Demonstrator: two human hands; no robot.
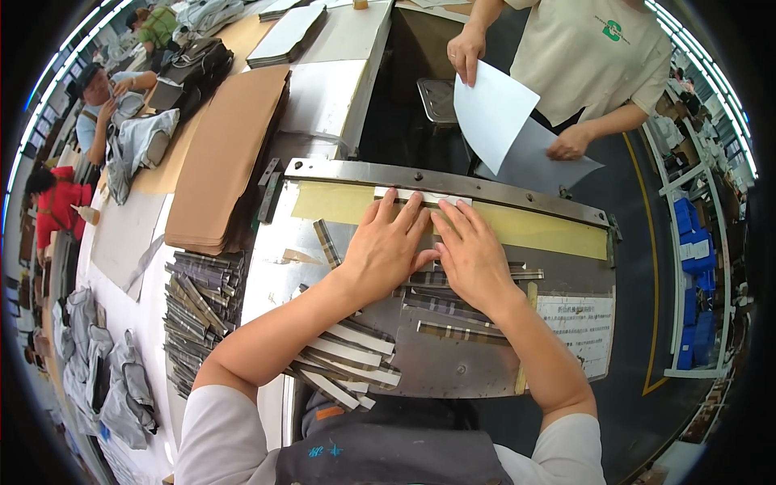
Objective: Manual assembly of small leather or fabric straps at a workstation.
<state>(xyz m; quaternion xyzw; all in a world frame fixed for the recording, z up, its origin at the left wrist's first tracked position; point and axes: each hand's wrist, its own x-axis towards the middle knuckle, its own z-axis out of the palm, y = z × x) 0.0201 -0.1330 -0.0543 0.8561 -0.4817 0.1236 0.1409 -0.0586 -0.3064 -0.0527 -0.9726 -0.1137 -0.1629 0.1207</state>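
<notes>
Left grip [381, 249] and right grip [474, 263]: unclenched, fingers flat | narrow white strip [434, 196]: 12 o'clock, under fingertips, beside long grey metal bar [477, 187] | risk: uneven pressure may skew it; loose dark plaid strips [440, 305], 5 o'clock, could snag

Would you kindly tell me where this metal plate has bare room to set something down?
The metal plate has a bare patch near its front edge, bordered by white-backed strips left, plaid strips beyond and yellow tape right. It is crowded around the right hand and at the strip heap.
</notes>
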